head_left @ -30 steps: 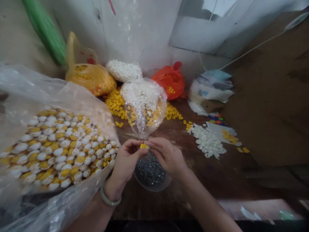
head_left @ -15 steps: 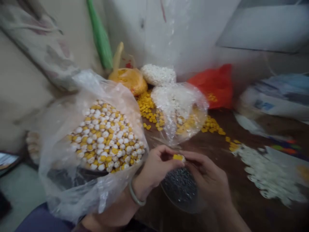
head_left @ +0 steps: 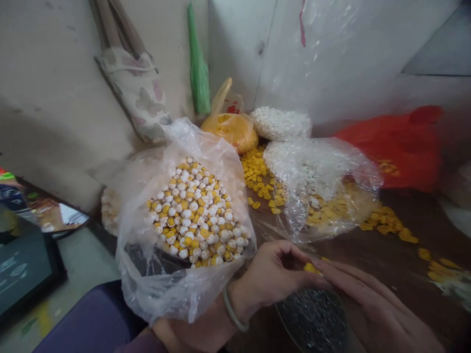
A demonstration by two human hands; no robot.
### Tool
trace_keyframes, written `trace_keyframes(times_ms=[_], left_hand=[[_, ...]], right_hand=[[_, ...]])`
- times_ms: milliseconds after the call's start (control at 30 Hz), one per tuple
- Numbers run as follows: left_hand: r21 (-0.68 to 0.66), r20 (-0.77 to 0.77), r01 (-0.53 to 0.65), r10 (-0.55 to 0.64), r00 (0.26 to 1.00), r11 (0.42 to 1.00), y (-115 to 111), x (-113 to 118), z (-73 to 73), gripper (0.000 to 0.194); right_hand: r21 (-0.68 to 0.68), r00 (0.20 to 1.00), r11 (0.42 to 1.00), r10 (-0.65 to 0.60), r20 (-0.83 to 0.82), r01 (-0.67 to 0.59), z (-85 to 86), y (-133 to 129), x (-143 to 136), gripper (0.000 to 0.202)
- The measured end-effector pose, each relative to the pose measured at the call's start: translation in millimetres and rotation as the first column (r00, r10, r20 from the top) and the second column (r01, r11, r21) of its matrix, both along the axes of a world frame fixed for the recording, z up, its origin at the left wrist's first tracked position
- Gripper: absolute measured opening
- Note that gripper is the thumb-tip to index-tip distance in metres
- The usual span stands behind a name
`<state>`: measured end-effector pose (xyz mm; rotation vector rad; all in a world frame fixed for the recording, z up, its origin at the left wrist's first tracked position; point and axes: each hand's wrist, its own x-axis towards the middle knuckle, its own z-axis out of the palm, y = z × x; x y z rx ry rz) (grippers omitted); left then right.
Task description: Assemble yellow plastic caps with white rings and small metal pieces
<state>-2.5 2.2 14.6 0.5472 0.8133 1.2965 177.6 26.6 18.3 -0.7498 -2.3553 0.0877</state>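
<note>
My left hand [head_left: 274, 274], with a bangle [head_left: 232, 309] on its wrist, is closed in a pinch on a small yellow piece [head_left: 310, 267]. My right hand [head_left: 375, 304] meets it from the other side. Its fingers lie together and their tips press at the same piece; the thumb is mostly hidden. Under both hands sits a container of small dark, shiny bits [head_left: 312, 318], partly covered by them. Left of the hands, an open clear plastic bag [head_left: 162, 294] holds many small round white-and-yellow pieces [head_left: 198, 211].
Loose yellow pieces [head_left: 257, 174] lie on the dark table [head_left: 401, 264]. Behind are a clear bag of white parts [head_left: 312, 166], another white-filled bag [head_left: 281, 123], a yellow bag [head_left: 231, 130] and a red bag [head_left: 401, 147]. White pieces [head_left: 459, 287] lie at the right edge.
The view has swung left, so everything appears farther right. My hands stay together at the small piece, whose white part no longer shows clearly. The right fingers look straighter.
</note>
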Motion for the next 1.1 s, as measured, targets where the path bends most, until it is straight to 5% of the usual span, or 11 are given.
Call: trace_keyframes(times_ms=[133,300,533,667,767,867,967,1100], left_hand=[[0.043,-0.022,-0.047,0.048,0.999,0.998,-0.8,0.8,-3.6,0.052],[0.122,0.026,-0.116,0.113,0.993,0.986,-2.4,-5.9,9.7,0.045],[-0.014,0.169,-0.174,0.174,0.970,0.985,-8.0,-5.4,18.4,0.058],[-0.030,0.178,-0.197,0.199,0.964,0.980,-37.4,-10.4,16.8,0.062],[0.028,-0.012,0.100,-0.100,0.995,0.995,-69.0,-31.4,9.6,0.057],[-0.051,-0.188,0.336,-0.339,0.922,0.941,-100.7,-60.9,-0.8,0.046],[-0.166,-0.337,0.205,-0.251,0.907,0.965,-130.9,-88.6,-13.1,0.041],[-0.300,-0.403,-0.054,-0.075,0.912,0.952,-167.1,-115.2,-31.8,0.037]], right_hand=[[0.035,0.999,0.999,-0.032,0.024,0.031,5.8,3.8,-15.2,0.027],[0.081,0.992,0.990,-0.121,0.046,0.117,14.5,-3.7,-34.4,0.029],[0.013,0.999,1.000,0.009,0.042,-0.010,26.8,15.8,-41.2,0.023],[-0.152,0.996,0.984,0.093,-0.010,-0.093,43.5,37.4,-74.9,0.019],[-0.252,0.965,0.932,0.255,-0.056,-0.261,51.0,49.2,-132.7,0.018],[-0.280,0.916,0.876,0.399,-0.033,-0.392,48.5,56.4,-200.7,0.017],[-0.230,0.897,0.876,0.442,0.030,-0.424,41.6,60.6,-244.4,0.021],[-0.013,0.940,0.943,0.331,-0.079,-0.333,30.9,68.5,-234.2,0.017]])
